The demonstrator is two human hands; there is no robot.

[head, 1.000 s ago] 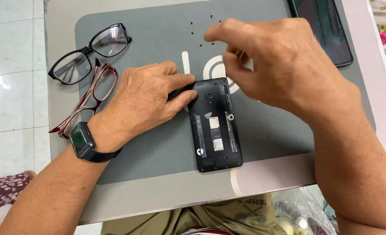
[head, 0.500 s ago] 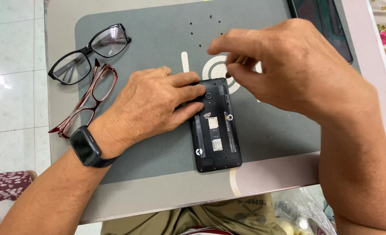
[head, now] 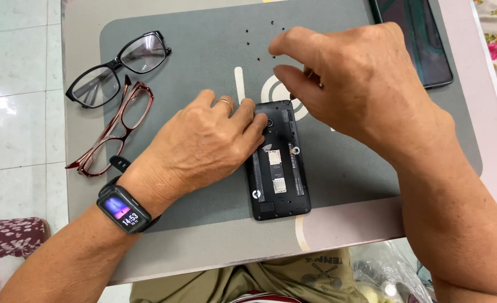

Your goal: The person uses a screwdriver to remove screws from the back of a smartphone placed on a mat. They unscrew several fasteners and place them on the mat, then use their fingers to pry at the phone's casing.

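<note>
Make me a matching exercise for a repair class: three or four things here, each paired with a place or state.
Things:
1 opened phone
2 black glasses
3 red glasses
4 smartwatch

Places or states:
A on the left wrist
B far left corner of the mat
C back cover off, under the left hand
D folded, beside the left hand

Pairs: 1-C, 2-B, 3-D, 4-A

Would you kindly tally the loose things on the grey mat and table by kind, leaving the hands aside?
Pairs of glasses: 2, a black pair and a red pair
Opened phones, back cover off: 1
Dark tablets at the far edge: 1
Tiny black screws: about 8, too small to count surely
Total: about 12
</note>
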